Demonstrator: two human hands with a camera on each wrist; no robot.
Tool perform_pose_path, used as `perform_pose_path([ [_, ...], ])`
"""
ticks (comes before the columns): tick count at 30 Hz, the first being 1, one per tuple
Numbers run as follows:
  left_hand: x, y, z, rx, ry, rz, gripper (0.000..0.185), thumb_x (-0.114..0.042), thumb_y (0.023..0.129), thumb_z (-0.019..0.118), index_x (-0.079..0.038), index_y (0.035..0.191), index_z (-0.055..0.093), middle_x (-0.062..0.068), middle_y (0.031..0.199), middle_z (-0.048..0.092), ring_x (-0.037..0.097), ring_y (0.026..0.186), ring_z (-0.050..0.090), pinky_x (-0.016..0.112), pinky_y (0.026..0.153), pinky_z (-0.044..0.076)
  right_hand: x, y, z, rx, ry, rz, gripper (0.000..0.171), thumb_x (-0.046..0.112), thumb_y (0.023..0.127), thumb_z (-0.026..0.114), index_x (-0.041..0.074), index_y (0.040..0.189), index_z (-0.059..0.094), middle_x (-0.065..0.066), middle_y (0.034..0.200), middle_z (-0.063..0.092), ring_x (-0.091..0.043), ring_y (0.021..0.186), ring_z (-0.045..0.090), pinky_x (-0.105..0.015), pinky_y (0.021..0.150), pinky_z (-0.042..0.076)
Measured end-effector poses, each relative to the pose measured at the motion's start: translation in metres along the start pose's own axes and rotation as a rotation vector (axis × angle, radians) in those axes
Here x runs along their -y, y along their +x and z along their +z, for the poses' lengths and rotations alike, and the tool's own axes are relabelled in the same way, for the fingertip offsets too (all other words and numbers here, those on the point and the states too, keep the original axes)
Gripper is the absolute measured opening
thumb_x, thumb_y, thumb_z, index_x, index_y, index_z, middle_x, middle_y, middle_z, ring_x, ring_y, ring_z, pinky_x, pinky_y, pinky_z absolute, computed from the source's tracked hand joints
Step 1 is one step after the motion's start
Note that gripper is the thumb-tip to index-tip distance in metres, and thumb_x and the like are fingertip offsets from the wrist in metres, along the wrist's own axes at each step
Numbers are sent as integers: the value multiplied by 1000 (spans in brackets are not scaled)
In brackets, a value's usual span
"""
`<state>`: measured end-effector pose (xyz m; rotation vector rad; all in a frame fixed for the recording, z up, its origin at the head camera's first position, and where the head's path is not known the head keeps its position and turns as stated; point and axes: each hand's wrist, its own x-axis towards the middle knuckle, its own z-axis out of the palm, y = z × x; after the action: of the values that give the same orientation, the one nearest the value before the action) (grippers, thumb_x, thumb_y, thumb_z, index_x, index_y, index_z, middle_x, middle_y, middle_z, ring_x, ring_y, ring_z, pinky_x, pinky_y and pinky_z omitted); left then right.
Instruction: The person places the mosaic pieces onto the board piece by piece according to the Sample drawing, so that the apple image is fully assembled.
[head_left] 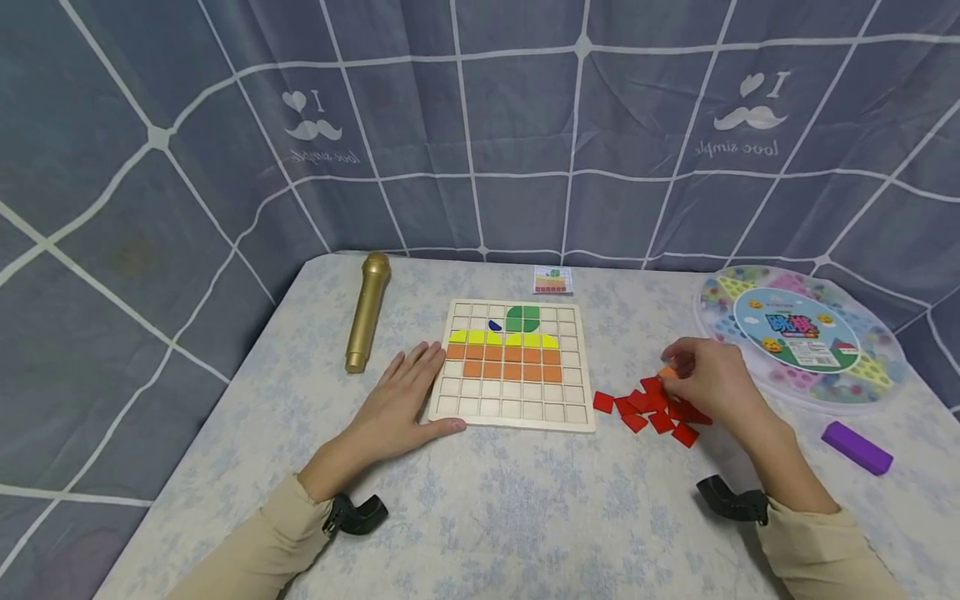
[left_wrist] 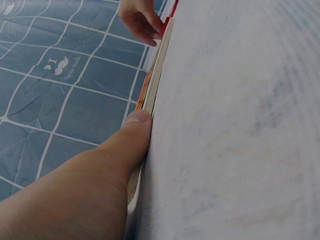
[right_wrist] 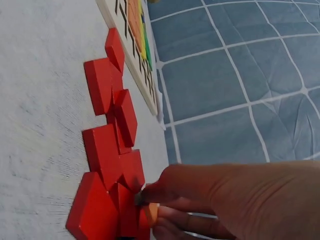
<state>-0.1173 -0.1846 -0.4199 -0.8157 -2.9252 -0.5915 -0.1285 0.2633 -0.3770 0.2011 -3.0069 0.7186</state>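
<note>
A square wooden grid board (head_left: 517,410) lies flat on the table, with green, yellow, blue and orange pieces set in its upper and middle rows. My left hand (head_left: 401,408) rests at its lower left corner, fingers straight along the left side, thumb (left_wrist: 135,127) touching the front edge. To the right of the board, a loose pile of red square tiles (head_left: 651,402) is spread on the cloth. Over that pile my right hand (head_left: 708,375) pinches an orange tile (right_wrist: 152,214) between thumb and fingers. The tile is partly covered by the fingers.
A small picture card (head_left: 552,281) lies behind the board. A gold microphone (head_left: 367,312) is at left. On the right are a round, clear-lidded game box (head_left: 798,333) and a purple block (head_left: 857,447). Patterned curtain (head_left: 517,125) hangs behind the table.
</note>
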Motion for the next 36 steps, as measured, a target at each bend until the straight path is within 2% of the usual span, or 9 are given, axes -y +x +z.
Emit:
perform_pose_path([
  [5, 2, -1, 0, 2, 3, -1, 111, -62, 88, 74, 0, 166, 25, 18, 174, 25, 37, 163, 19, 57, 133, 12, 12, 4, 1, -32, 38, -48, 33, 10, 82, 82, -4, 111, 74, -15, 93, 76, -31, 85, 71, -44, 76, 60],
  [11, 4, 1, -1, -7, 7, -6, 111, -63, 89, 73, -1, 167, 23, 17, 174, 24, 35, 163, 17, 56, 134, 11, 45, 20, 10, -8, 109, -120, 31, 6, 85, 78, -2, 115, 74, -15, 101, 75, -30, 91, 71, -52, 85, 63],
  [17, 4, 3, -1, -2, 5, -1, 112, -63, 89, 73, -1, 167, 23, 17, 174, 24, 35, 164, 17, 56, 134, 10, 87, 38, 37, 2, 166, -225, 29, 3, 84, 78, -1, 112, 76, -11, 103, 74, -25, 93, 69, -44, 84, 63],
  [24, 3, 0, -1, 5, -3, -22, 111, -63, 89, 72, 1, 166, 25, 17, 174, 24, 36, 163, 17, 56, 134, 10, 137, 54, 71, 19, 200, -391, 18, 1, 84, 79, 2, 102, 76, -8, 92, 72, -19, 83, 65, -32, 75, 59],
  [31, 2, 0, 2, 8, -9, -9, 109, -64, 91, 70, 0, 166, 25, 16, 174, 25, 35, 163, 18, 56, 134, 11, 163, 59, 95, 75, 199, -421, 23, -3, 81, 76, 2, 103, 75, -6, 93, 70, -18, 84, 63, -28, 76, 56],
  [36, 2, 0, 0, 9, -2, -4, 108, -64, 91, 70, -1, 166, 26, 16, 174, 26, 35, 163, 19, 56, 134, 11, 176, 59, 108, 89, 241, -437, 25, 0, 85, 79, 4, 109, 76, -4, 98, 72, -16, 88, 64, -28, 79, 57],
])
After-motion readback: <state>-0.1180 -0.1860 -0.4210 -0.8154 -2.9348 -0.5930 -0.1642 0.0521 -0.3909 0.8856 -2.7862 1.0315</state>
